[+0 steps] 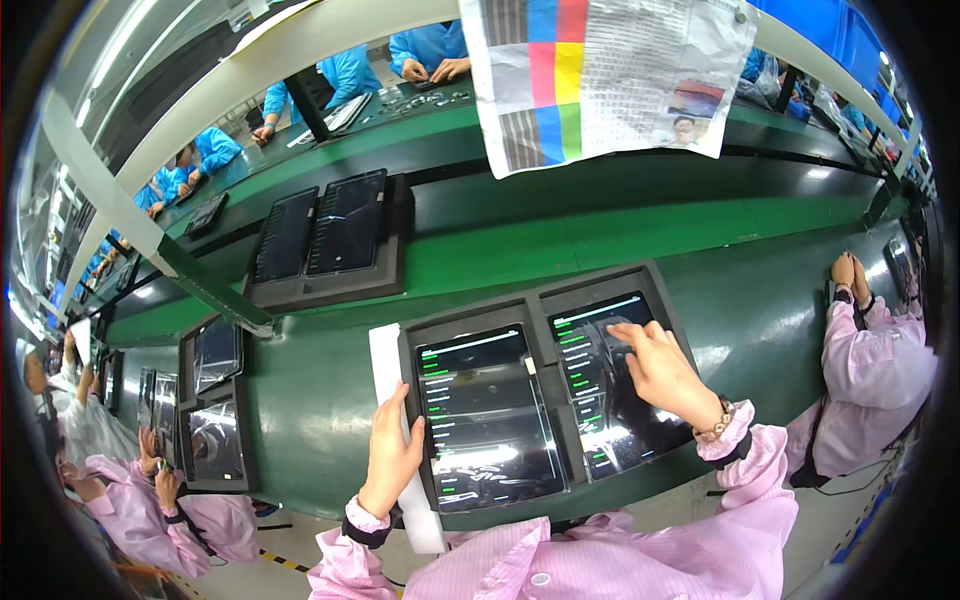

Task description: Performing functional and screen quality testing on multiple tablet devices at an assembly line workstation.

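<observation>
Two lit tablets [490, 415] share a black tray [538, 335]: one just right of the left hand [391, 450] — its grip on the tray's edge unclear — the other beneath the right hand [662, 374], which holds nothing, index finger [629, 334] extended.

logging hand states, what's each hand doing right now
Left hand: at the left edge of the black tray; grip unclear.
Right hand: open, holding nothing, over the right tablet.

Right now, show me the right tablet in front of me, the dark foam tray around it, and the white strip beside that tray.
Right tablet [606, 402]: head view, middle of its screen.
Dark foam tray [595, 288]: head view, on its far rim.
White strip [424, 524]: head view, on its near end.
</observation>
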A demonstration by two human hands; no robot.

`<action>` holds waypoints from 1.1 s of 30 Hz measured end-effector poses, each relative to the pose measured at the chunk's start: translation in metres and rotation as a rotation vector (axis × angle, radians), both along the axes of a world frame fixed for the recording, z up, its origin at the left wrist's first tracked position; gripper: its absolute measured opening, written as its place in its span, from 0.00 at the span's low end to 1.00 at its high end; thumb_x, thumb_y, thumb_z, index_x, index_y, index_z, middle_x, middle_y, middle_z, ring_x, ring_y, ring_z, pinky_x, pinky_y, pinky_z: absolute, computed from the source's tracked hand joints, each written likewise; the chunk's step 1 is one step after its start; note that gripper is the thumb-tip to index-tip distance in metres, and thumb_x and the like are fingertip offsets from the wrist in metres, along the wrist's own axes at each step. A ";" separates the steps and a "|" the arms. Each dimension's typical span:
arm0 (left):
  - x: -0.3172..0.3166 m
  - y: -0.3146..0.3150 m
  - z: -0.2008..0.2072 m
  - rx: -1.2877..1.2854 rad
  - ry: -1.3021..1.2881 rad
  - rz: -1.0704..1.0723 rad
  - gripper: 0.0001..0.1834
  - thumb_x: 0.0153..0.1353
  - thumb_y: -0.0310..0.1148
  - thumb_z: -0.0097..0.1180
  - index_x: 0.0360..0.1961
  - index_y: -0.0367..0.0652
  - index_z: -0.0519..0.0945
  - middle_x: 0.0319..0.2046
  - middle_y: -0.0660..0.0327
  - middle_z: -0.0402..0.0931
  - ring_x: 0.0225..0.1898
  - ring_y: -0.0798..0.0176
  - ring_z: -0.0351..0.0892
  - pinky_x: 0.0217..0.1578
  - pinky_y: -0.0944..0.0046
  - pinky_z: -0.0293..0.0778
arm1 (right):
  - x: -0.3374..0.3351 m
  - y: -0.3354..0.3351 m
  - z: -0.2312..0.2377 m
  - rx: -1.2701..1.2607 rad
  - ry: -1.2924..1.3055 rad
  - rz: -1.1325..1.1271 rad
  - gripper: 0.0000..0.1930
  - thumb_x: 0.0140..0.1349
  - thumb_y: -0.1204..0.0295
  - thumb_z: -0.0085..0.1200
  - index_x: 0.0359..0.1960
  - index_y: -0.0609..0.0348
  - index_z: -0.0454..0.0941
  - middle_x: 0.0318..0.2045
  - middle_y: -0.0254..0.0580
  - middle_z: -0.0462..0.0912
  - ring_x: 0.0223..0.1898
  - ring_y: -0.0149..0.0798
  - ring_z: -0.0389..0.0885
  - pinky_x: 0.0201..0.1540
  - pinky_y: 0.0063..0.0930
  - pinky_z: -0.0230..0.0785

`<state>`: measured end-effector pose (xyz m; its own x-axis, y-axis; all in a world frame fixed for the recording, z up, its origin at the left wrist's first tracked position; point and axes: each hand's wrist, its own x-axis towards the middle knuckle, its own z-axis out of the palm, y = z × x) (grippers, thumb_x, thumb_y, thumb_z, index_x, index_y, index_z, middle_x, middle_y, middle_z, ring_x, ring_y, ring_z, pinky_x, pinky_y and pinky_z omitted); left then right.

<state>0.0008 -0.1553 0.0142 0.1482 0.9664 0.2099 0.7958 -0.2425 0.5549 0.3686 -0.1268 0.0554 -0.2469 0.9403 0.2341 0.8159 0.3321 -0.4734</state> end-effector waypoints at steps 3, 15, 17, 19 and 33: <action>0.001 0.006 0.000 -0.054 -0.212 0.009 0.27 0.55 0.21 0.51 0.58 0.34 0.63 0.59 0.44 0.62 0.60 0.43 0.63 0.59 0.55 0.59 | -0.001 0.002 -0.003 0.001 -0.045 0.038 0.17 0.54 0.79 0.46 0.48 0.63 0.69 0.34 0.49 0.76 0.41 0.47 0.70 0.44 0.40 0.60; 0.001 0.044 0.006 -0.154 -0.241 -0.201 0.26 0.56 0.24 0.51 0.58 0.41 0.65 0.64 0.48 0.55 0.63 0.44 0.57 0.63 0.55 0.53 | -0.023 -0.014 -0.020 -0.553 0.607 0.016 0.15 0.64 0.74 0.45 0.52 0.63 0.64 0.49 0.45 0.77 0.22 0.28 0.75 0.21 0.22 0.68; -0.005 0.045 0.007 -0.222 -0.217 -0.202 0.26 0.56 0.24 0.51 0.58 0.40 0.65 0.64 0.49 0.56 0.64 0.45 0.57 0.64 0.53 0.51 | -0.042 -0.014 -0.022 -0.928 0.737 0.019 0.18 0.65 0.72 0.45 0.55 0.62 0.61 0.53 0.48 0.72 0.22 0.28 0.74 0.17 0.16 0.64; -0.014 0.040 0.007 -0.226 -0.214 -0.227 0.26 0.57 0.24 0.51 0.59 0.40 0.64 0.63 0.50 0.57 0.64 0.46 0.57 0.65 0.52 0.48 | -0.056 -0.012 -0.021 -0.867 0.724 0.033 0.18 0.65 0.73 0.44 0.54 0.65 0.61 0.52 0.51 0.73 0.25 0.35 0.79 0.21 0.23 0.69; -0.045 -0.030 -0.011 -0.281 -0.109 -0.284 0.35 0.58 0.28 0.55 0.65 0.43 0.55 0.68 0.43 0.28 0.68 0.38 0.42 0.62 0.53 0.56 | -0.036 -0.002 -0.021 -0.240 0.064 -0.109 0.17 0.56 0.80 0.41 0.49 0.61 0.62 0.39 0.55 0.80 0.31 0.55 0.80 0.32 0.45 0.71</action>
